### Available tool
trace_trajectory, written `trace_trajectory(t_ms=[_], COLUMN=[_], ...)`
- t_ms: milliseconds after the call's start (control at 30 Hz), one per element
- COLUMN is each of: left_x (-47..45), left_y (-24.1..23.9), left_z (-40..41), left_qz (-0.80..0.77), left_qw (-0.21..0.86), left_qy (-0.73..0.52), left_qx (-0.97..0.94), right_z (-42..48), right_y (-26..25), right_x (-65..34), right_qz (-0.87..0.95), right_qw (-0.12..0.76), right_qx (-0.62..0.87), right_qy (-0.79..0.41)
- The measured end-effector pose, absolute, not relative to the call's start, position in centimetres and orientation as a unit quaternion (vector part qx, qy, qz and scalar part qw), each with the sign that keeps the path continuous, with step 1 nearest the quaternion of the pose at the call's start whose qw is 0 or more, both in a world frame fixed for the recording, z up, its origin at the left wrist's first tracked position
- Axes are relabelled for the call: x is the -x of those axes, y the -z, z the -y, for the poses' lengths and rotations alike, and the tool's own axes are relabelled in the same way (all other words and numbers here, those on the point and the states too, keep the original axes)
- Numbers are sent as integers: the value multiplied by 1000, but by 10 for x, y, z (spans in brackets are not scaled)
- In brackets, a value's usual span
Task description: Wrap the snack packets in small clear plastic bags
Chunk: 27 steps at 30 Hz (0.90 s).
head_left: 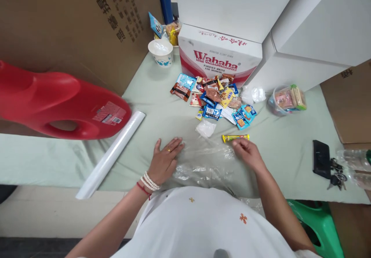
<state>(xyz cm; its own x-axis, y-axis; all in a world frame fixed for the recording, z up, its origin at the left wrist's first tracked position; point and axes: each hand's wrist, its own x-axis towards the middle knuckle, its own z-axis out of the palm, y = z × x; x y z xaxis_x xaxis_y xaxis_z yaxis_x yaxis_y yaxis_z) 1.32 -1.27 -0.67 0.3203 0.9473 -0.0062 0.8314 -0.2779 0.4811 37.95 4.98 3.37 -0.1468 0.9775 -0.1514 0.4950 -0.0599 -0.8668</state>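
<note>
My left hand (pixel 165 158) lies flat with fingers stretched out on the left edge of a clear plastic bag (pixel 203 165) spread on the pale green cloth (pixel 278 142). My right hand (pixel 247 153) rests on the bag's right side, fingers curled, fingertips just below a thin yellow snack stick (pixel 235 137); whether it pinches the bag is unclear. A pile of several small snack packets (pixel 216 97) lies beyond the bag. A small crumpled clear wrapper (pixel 205 128) sits between pile and bag.
A red plastic jug (pixel 58 103) lies on its side at left beside a white roll (pixel 111 153). A Wahaha carton (pixel 218 55) and a paper cup (pixel 160 51) stand at the back. A clear tub of snacks (pixel 285 100), a black phone (pixel 321 158) and keys (pixel 337 177) lie right.
</note>
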Motion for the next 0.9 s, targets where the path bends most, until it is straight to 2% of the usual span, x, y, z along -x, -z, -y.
trace_trajectory(t_ms=[100, 267, 333, 400, 533, 633, 767, 833, 900], left_x=[-18, -32, -34, -34, -34, -37, -41, -42, -43], left_y=[6, 5, 5, 4, 2, 2, 3, 3, 5], left_z=[15, 15, 17, 20, 22, 15, 1, -2, -2], left_qz=[-597, -637, -635, -633, -632, -648, -668, -668, -669], left_qw=[195, 124, 117, 114, 119, 116, 102, 96, 95], left_qy=[-174, -170, -149, -131, -114, -112, -114, -115, -114], left_qx=[-758, -741, -749, -754, -757, -744, -728, -728, -729], right_z=[-85, -122, -118, -110, -111, -132, -142, -130, -114], right_y=[-41, -42, -35, -28, -33, -54, -73, -68, -55], right_x=[-374, -293, -265, -257, -309, -375, -418, -406, -375], right_qz=[665, 727, 726, 728, 662, 572, 537, 566, 624], right_qw=[267, 39, -3, 32, 222, 342, 346, 332, 288], right_qx=[630, 641, 641, 626, 618, 665, 745, 727, 673], right_qy=[-299, -242, -250, -278, -361, -337, -190, -204, -274])
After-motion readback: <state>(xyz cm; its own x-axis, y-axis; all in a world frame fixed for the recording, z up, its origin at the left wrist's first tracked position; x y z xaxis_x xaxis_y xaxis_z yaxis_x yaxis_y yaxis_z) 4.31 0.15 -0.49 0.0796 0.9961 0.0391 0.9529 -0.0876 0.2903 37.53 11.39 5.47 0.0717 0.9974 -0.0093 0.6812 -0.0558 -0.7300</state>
